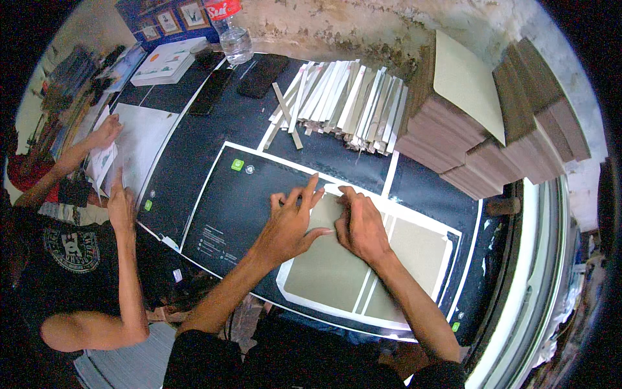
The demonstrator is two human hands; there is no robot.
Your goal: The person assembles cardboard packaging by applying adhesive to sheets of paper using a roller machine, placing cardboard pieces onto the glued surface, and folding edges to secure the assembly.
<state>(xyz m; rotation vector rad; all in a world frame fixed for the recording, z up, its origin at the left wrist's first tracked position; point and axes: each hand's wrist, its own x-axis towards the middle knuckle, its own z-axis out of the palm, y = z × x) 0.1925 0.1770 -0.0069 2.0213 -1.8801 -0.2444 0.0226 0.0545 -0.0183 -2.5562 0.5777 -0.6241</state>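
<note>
My left hand (pixel 291 220) lies flat with fingers spread on the upper left part of a grey board panel (pixel 327 269). My right hand (pixel 359 223) presses beside it, fingertips on the panel's top edge where a white paper border (pixel 363 194) folds over. A second grey panel (pixel 418 249) lies to the right, with a narrow grey strip (pixel 372 292) between the two. All sit on a white-edged sheet on top of a large dark printed sheet (pixel 227 207). Neither hand grips anything.
A heap of white and grey strips (pixel 350 100) lies at the back. Tall stacks of brown boards (pixel 479 129) stand at the right. Two dark phones (pixel 262 74), a water bottle (pixel 233 35) and a book (pixel 165 65) lie at the far left. Another person's hands (pixel 113 168) work on paper at the left.
</note>
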